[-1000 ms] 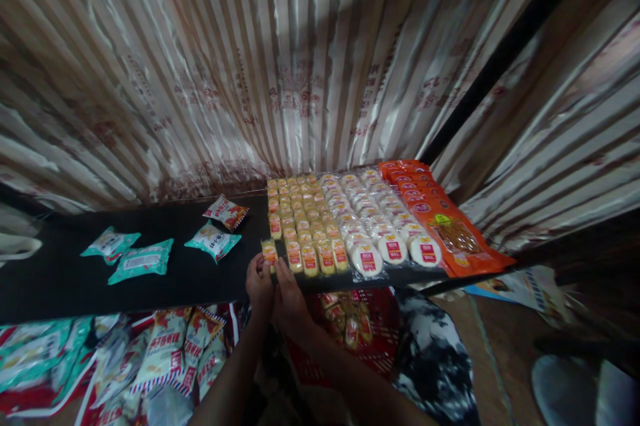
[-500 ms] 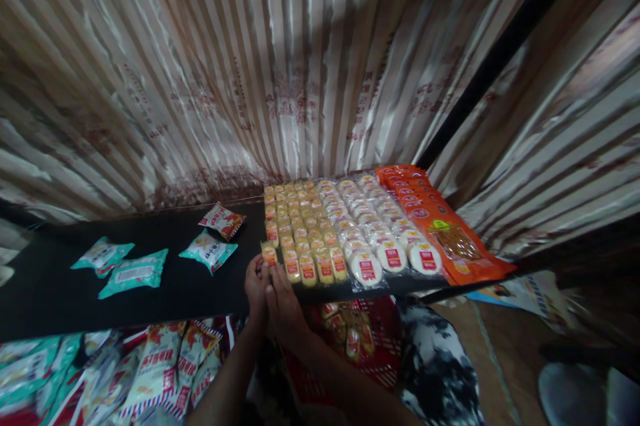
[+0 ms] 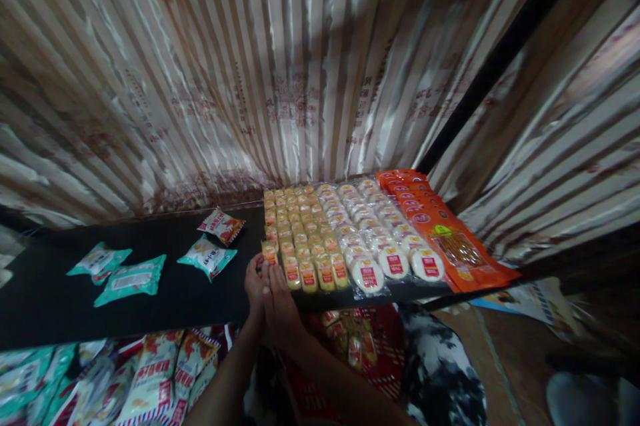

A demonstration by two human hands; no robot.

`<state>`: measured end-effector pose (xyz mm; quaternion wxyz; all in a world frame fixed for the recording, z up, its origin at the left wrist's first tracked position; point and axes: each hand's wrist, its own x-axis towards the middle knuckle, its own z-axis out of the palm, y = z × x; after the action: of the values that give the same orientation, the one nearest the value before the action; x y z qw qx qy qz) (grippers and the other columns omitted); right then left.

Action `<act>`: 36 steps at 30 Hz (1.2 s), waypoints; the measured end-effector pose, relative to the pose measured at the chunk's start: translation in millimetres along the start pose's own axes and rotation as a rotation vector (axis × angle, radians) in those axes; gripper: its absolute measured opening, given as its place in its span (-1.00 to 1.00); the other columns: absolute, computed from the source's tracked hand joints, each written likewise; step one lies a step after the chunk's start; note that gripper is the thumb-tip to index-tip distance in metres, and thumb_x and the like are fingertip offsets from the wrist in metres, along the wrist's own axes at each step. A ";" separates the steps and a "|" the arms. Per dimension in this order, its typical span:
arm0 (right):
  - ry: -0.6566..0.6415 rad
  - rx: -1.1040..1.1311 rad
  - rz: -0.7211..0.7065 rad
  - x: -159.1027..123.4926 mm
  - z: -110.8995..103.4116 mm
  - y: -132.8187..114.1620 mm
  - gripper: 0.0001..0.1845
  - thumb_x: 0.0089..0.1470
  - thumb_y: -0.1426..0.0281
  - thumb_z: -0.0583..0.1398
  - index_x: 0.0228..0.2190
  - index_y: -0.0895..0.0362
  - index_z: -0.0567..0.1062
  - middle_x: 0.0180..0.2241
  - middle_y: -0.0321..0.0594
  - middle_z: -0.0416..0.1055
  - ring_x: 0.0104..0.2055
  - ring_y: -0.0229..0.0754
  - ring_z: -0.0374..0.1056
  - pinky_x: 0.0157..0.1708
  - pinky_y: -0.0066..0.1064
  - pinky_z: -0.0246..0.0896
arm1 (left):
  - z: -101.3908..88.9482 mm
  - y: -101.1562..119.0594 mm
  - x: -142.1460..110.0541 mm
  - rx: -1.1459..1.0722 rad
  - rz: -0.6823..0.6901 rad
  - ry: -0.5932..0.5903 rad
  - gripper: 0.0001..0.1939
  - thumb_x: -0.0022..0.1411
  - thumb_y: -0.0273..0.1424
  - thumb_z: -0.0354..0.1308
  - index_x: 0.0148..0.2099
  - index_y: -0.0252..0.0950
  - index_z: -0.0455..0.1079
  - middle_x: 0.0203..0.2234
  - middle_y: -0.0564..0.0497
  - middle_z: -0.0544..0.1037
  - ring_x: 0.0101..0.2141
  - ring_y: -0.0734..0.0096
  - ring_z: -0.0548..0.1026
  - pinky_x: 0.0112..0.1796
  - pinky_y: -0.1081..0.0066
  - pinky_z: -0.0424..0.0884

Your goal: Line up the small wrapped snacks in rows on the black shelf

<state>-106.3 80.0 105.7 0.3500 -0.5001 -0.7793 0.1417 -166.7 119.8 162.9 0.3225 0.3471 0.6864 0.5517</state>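
At the front left corner of the rows, a small yellow wrapped cake (image 3: 270, 252) with an orange label is between my hands. My left hand (image 3: 255, 283) has its fingers curled at the cake's left side. My right hand (image 3: 281, 306) lies against the left one, its fingertips at the cake's lower end. Just right of them, more yellow wrapped cakes (image 3: 309, 275) lie in tight overlapping columns. Beyond those come columns of round white wrapped biscuits (image 3: 367, 276) with red labels, then overlapping orange snack bags (image 3: 445, 239).
All this lies on a black shelf (image 3: 200, 306). Teal packets (image 3: 131, 278) and a red-and-white packet (image 3: 221, 225) lie loose on its left. Below are heaped snack bags (image 3: 155, 373) and a red basket (image 3: 385, 333) holding yellow cakes. Behind hangs a striped curtain (image 3: 300, 79).
The view has shifted slightly. My hands remain at the same wrapped cake, with only a small movement of the right fingers. The rows look unchanged.
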 end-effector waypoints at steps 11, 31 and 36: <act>0.017 0.007 0.042 9.3 -4.8 -3.3 -0.45 0.19 0.45 -0.13 0.18 0.38 0.11 0.22 0.10 0.08 0.28 -0.01 -0.07 0.19 -0.04 0.05 | 11.8 -12.3 9.0 -0.241 -0.090 -0.014 -0.76 0.00 -0.44 0.12 -0.21 -0.34 0.40 -0.38 -0.06 0.55 -0.38 0.39 0.52 -0.31 0.42 0.45; 0.044 0.147 0.046 16.3 -11.7 -4.8 -0.45 0.22 0.38 -0.14 0.15 0.41 0.17 0.18 0.18 0.13 0.25 0.02 0.01 0.16 -0.02 0.10 | 3.2 -36.2 14.3 0.158 0.282 -0.039 -0.70 0.03 -0.40 0.06 -0.17 -0.32 0.45 -0.26 -0.13 0.52 -0.21 0.25 0.48 -0.10 0.23 0.40; 0.070 0.123 0.073 14.6 -3.0 -1.4 -0.46 0.20 0.40 -0.11 0.16 0.39 0.17 0.19 0.15 0.12 0.26 0.02 -0.01 0.19 -0.03 0.05 | 3.2 -37.0 13.3 0.233 0.321 -0.040 -0.71 0.05 -0.39 0.03 -0.18 -0.29 0.44 -0.26 -0.12 0.53 -0.22 0.25 0.47 -0.09 0.21 0.39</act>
<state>-108.9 91.8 114.5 0.4018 -0.5103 -0.7376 0.1844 -175.8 126.9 125.2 0.2015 0.4978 0.6750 0.5059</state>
